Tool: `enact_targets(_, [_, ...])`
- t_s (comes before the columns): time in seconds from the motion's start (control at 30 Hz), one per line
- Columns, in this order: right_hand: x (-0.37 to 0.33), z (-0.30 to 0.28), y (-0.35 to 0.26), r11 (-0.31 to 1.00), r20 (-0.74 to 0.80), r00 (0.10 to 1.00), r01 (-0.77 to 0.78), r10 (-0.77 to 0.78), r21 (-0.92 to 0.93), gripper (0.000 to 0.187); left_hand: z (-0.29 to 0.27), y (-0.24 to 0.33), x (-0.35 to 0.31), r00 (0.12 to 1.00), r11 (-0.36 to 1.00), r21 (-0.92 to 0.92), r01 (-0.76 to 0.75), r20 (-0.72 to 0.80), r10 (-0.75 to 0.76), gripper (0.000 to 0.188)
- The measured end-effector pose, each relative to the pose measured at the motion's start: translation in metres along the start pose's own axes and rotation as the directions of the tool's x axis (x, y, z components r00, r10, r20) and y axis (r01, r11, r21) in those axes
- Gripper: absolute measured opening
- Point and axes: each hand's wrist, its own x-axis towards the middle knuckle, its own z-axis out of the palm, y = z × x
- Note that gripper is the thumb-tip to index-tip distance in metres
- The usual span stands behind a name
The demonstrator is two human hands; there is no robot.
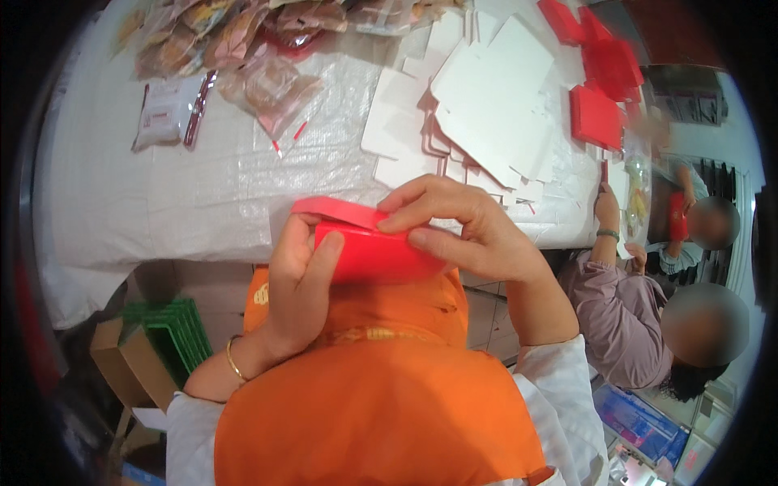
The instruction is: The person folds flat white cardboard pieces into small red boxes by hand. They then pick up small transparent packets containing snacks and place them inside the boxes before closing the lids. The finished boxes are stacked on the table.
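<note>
At the centre of the frame both hands hold a small red box (369, 253) of smooth, glossy card, flat and rounded at its edges, its thin lid flap raised at the upper left. The left hand (296, 287) has its grip closed around the box's left end; the right hand (462, 231) pinches the flap and top edge. Behind, the worktop (203, 186) wears a white woven cover, with flat white card blanks (494, 97) at upper right and crinkled clear packets (243, 40) at upper left.

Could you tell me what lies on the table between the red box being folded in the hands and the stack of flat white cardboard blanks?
In the head view, only bare white woven table cover lies between the red box and the white blanks.
</note>
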Motion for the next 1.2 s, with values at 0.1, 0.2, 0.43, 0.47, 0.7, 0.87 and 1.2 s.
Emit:
enact_targets(0.1, [0.000,0.001,0.002,1.000,-0.006,1.000,0.029,-0.029,0.004,0.025,-0.002,-0.004,-0.001,1.000,1.000,-0.007,-0.023,0.016,0.024,0.025])
enact_targets(0.2, [-0.003,0.004,0.002,0.996,-0.034,0.998,0.050,-0.052,-0.071,0.027,0.001,-0.004,-0.001,0.999,0.998,0.039,-0.044,0.008,0.043,0.024])
enact_targets(0.43, [0.000,0.010,-0.006,0.991,-0.065,0.998,0.017,-0.026,-0.133,0.027,-0.001,-0.011,0.000,0.998,0.998,0.007,-0.057,-0.006,0.058,0.023])
enact_targets(0.47, [-0.001,0.008,-0.003,0.987,-0.061,0.995,0.063,-0.072,-0.148,0.028,-0.002,-0.011,0.001,0.998,0.998,-0.008,-0.064,-0.002,0.064,0.024])
enact_targets(0.7, [-0.006,0.007,0.003,0.995,-0.029,0.999,0.034,-0.037,-0.094,0.031,-0.004,-0.014,-0.001,0.999,0.999,0.021,0.032,-0.038,-0.031,0.029])
enact_targets(0.87, [-0.008,0.008,-0.005,0.983,-0.016,1.000,-0.014,0.011,-0.182,0.032,-0.006,-0.008,-0.003,1.000,0.972,0.234,0.009,-0.022,-0.004,0.018])
enact_targets(1.2, [-0.010,0.015,-0.011,0.996,-0.038,0.999,-0.021,0.017,-0.090,0.033,-0.010,-0.011,-0.002,1.000,0.987,0.162,-0.004,0.022,0.000,0.020])
